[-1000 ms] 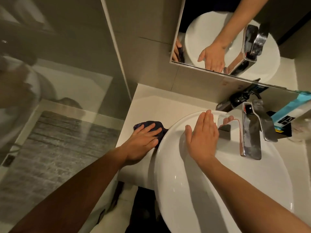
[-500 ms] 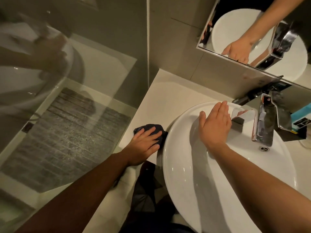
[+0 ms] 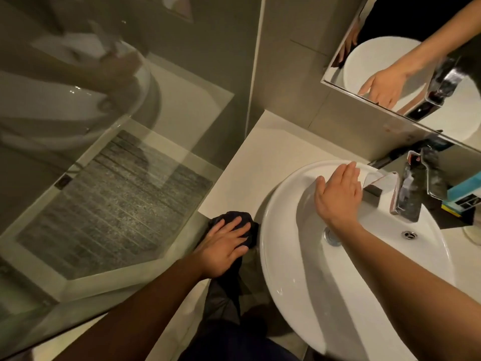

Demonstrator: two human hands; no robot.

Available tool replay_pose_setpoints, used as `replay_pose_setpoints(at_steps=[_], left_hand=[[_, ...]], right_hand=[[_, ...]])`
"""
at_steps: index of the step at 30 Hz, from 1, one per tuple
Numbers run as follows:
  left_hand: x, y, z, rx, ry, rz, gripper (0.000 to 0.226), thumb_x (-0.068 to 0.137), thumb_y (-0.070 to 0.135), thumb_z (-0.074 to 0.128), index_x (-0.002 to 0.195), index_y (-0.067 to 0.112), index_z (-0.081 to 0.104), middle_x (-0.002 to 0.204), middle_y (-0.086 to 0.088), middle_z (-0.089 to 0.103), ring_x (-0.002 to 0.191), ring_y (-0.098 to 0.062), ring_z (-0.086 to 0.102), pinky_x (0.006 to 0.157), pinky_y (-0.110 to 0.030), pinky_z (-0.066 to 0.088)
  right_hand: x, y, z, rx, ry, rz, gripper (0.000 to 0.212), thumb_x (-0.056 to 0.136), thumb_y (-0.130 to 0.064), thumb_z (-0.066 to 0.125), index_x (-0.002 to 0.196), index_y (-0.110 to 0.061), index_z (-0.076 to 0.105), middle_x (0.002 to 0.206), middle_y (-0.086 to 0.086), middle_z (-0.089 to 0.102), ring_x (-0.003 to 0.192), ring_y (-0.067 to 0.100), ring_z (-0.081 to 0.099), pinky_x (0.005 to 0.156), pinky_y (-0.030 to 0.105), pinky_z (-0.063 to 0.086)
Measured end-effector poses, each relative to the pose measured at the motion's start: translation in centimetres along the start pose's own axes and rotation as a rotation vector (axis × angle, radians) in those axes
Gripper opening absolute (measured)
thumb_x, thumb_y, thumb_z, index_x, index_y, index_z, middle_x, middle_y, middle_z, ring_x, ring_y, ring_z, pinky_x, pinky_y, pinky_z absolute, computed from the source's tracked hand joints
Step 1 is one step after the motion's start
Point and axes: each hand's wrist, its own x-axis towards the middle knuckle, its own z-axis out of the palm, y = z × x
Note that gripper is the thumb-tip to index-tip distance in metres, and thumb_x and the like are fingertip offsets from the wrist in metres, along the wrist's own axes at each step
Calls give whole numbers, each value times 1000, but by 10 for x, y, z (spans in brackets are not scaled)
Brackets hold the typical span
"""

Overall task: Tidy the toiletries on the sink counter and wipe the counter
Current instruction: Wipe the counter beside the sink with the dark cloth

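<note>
My left hand (image 3: pixel 226 244) presses flat on a dark blue cloth (image 3: pixel 229 220) at the front edge of the pale counter (image 3: pixel 247 162), just left of the basin. My right hand (image 3: pixel 338 196) rests flat, fingers together, on the far inner wall of the white round basin (image 3: pixel 286 282), beside the chrome tap (image 3: pixel 411 188). A blue and white toiletry box (image 3: pixel 466 194) lies on the counter behind the tap at the right edge.
A mirror (image 3: pixel 416 61) hangs on the tiled wall above the tap. A glass shower screen (image 3: pixel 91 165) stands left of the counter, with a grey tiled shower floor (image 3: pixel 112 204) behind it. The basin drain (image 3: pixel 409 234) sits under the spout.
My left hand has slid the cloth toward me, down to the counter's front edge. My right hand stays on the basin wall. The camera has swung left.
</note>
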Motion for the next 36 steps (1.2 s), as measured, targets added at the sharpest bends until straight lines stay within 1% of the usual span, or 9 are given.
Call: replay_pose_setpoints(at_steps=[5,7,10,14,22,27,30,33,36], left_hand=[[-28,28,-6,-427,-36,-199,51,105,45,33,153,28,37,158,19,16,147,0,1,123,-29,2],[-41,41,-15,-864,25,-379,45,105,41,40,146,25,50,153,7,42,147,-12,30,119,-28,24],[-60,59,-29,-1332,118,-527,42,105,39,40,125,15,67,119,-7,73,116,-22,67,104,-37,50],[-86,80,-43,-1680,111,-539,43,105,37,42,129,9,63,126,-15,69,120,-27,65,111,-47,43],[-117,136,-88,-1716,31,-344,43,104,32,43,125,3,66,129,-24,65,123,-35,62,110,-48,41],[-115,165,-125,-1544,-107,-185,45,102,32,48,121,-4,65,125,-25,66,118,-35,64,103,-45,48],[-107,180,-145,-1419,-218,-148,38,99,33,54,104,0,72,106,-22,71,98,-30,69,88,-39,54],[-96,194,-166,-1293,-349,-113,40,95,38,61,101,0,72,103,-22,71,95,-31,68,99,-46,48],[-85,189,-166,-1609,-425,-39,68,92,56,53,118,-5,66,116,-24,69,109,-34,67,102,-45,49]], right_hand=[[-58,-12,-7,69,-41,-187,63,107,-37,30,161,-5,21,172,14,11,159,29,8,126,45,13],[-90,-14,-11,187,-93,-226,59,109,-37,31,161,-8,27,171,12,17,159,28,13,126,42,13],[-138,-6,-24,426,-250,-239,55,110,-40,36,159,-15,36,167,5,31,155,24,26,123,32,15],[-192,10,-45,583,-421,-175,48,108,-41,41,155,-28,44,159,-6,45,146,17,43,116,24,27],[-238,10,-119,733,-487,-291,51,101,-44,58,147,-57,40,139,-54,32,123,-24,38,108,21,37],[-243,16,-157,925,-557,-365,34,89,-7,63,115,-27,73,116,-10,74,116,8,66,105,30,48],[-252,23,-174,1126,-637,-313,10,87,-17,68,93,-10,69,88,7,68,86,23,67,83,33,52],[-264,28,-180,1297,-734,-258,20,90,-17,67,95,1,62,81,10,57,80,23,56,76,28,44],[-275,28,-186,1573,-739,-170,19,94,-12,63,102,4,57,75,9,57,73,18,56,70,26,44]])
